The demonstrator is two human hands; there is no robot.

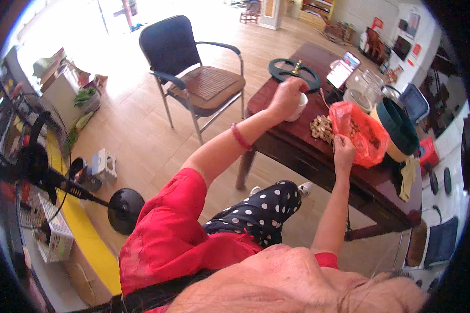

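Note:
My left hand (pixel 288 99), with a red band on its wrist, is closed over a small white cup (pixel 299 108) near the edge of the dark red table (pixel 310 130). Its fingertips are bent together by the cup's rim; what they pinch, if anything, is too small to tell. My right hand (pixel 344 149) is closed on the near edge of a thin red plastic bag (pixel 368 136), which lies open on the tabletop. A heap of small pale brown pieces (pixel 322 128) rests on the table between the two hands, beside the bag.
Behind my left hand lies a dark green wheel-shaped thing (pixel 282 70) with a brass piece. A lit phone (pixel 343 70), glass jars (pixel 364 88), a dark green tub (pixel 398 125) and a pale glove-like cloth (pixel 409 178) crowd the right. An armchair (pixel 206 86) and a fan (pixel 34 161) stand leftward.

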